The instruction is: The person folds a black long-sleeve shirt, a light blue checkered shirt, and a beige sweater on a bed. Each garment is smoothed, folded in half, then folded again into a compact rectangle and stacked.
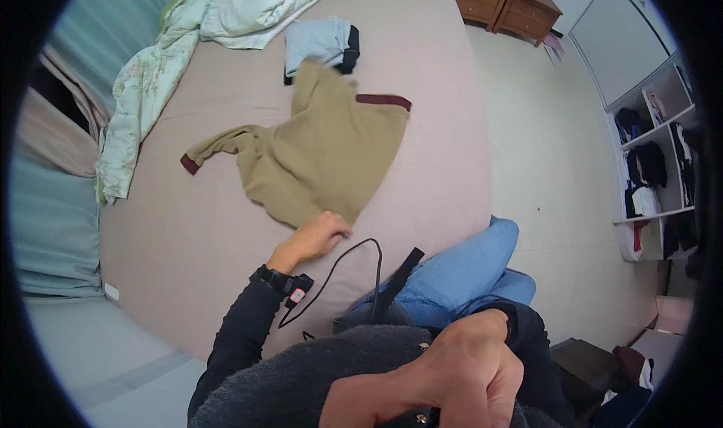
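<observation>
A tan sweatshirt (324, 153) with dark red bands lies spread and creased on the bed. One sleeve reaches out to the left and ends in a dark red cuff; another part, blurred, points toward the far side. At the garment's near edge is my left hand (316, 238), fingers curled and closed on the cloth. The fingertips are partly hidden. My right hand (452, 375) is raised close in front of my chest, its fingers bent. Its fingertips fall out of sight, so whatever they may hold cannot be made out.
Folded grey and dark clothes (320, 44) lie beyond the sweatshirt on the bed (173, 255). A floral quilt (154, 89) runs along the far left. A black cable (327, 277) loops beside my jeans. Right of the bed are wooden drawers (520, 13) and shelves with clothes (648, 145).
</observation>
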A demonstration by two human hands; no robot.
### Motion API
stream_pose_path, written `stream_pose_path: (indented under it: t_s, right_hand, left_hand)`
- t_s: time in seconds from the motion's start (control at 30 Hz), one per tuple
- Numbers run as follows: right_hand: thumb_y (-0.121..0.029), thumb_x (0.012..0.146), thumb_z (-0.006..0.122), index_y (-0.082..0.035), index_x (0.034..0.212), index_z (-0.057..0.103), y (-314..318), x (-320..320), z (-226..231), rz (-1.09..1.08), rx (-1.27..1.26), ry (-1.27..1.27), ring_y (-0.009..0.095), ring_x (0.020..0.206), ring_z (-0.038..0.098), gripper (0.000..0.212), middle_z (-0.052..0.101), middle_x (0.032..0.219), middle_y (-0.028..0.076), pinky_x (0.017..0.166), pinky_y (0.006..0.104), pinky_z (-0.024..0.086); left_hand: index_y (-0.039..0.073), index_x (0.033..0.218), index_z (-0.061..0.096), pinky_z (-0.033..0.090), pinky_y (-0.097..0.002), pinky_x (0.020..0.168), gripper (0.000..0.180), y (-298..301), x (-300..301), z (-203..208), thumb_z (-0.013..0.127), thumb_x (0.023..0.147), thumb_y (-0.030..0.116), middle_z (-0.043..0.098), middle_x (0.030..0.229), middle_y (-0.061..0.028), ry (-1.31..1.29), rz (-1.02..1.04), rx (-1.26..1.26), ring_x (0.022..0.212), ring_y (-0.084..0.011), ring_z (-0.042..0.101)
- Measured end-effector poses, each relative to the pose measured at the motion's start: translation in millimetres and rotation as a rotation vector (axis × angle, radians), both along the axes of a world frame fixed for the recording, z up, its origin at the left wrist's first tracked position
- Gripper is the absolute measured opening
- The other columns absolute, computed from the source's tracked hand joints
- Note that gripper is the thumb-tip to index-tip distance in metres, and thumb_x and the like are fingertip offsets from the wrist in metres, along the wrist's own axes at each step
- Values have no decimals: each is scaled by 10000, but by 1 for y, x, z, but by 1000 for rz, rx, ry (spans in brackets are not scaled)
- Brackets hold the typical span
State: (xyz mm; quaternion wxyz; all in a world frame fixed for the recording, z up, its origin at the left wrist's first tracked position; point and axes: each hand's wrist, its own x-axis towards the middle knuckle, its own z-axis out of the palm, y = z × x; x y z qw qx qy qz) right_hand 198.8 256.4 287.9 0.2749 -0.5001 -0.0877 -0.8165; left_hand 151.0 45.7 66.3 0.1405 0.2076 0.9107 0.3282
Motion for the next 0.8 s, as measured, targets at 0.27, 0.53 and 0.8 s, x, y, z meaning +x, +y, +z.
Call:
stream_pose_path:
  t_s: [0.27, 0.53, 0.8]
  right_hand:
    - [-425, 1027, 461, -44, 1253, 653, 0, 10, 2, 170, -83, -44, 370, 1166, 435, 482, 447, 1329, 286, 975, 426, 328]
    - [-379, 965, 550, -64, 1055, 613, 44, -52, -11, 72, 458, -28, 344, 1070, 529, 333, 510, 1212, 257, 972, 453, 403]
    - [-8, 837, 637, 7, 1096, 576, -25, -120, -142, -1264, 1455, 15, 235, 967, 631, 267, 633, 1063, 139, 857, 345, 501]
  left_hand:
    - [-36, 1222, 585, 510, -343, 774, 458, -108, -14, -61, 708, 873, 235, 664, 1137, -177, 569, 1362, -281, 914, -259, 640]
    - [-55, 1236, 551, 523, -344, 896, 469, -135, -31, -44, 690, 891, 232, 643, 1200, -127, -406, 1258, 1079, 1048, -258, 638]
    - [-61, 1284, 495, 518, -343, 985, 339, 13, -54, 138, 513, 1009, 138, 610, 1240, -134, -565, 466, 1401, 1096, -218, 635]
